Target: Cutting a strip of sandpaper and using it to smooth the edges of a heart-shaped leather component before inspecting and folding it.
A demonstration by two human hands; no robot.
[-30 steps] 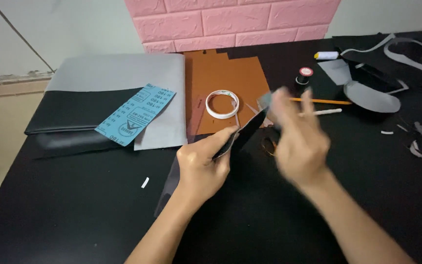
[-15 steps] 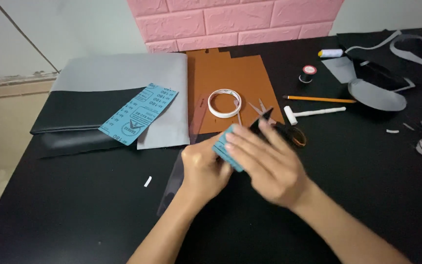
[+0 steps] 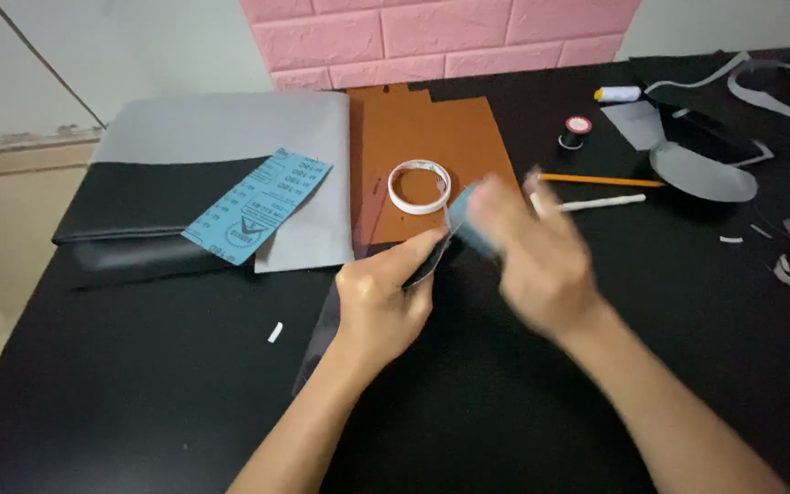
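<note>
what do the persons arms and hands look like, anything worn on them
Both forearms are bare as far as the picture shows: no sleeves, gloves, watch or bracelets. The left hand is sharp enough to show no rings. The right hand is smeared by motion blur, so small details on its fingers cannot be made out.

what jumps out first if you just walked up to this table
The two hands at the centre: the left hand pinches a dark piece while the blurred right hand presses a small blue piece against it. Behind them a white tape ring lies on a brown sheet, with a blue sandpaper sheet to the left.
</note>
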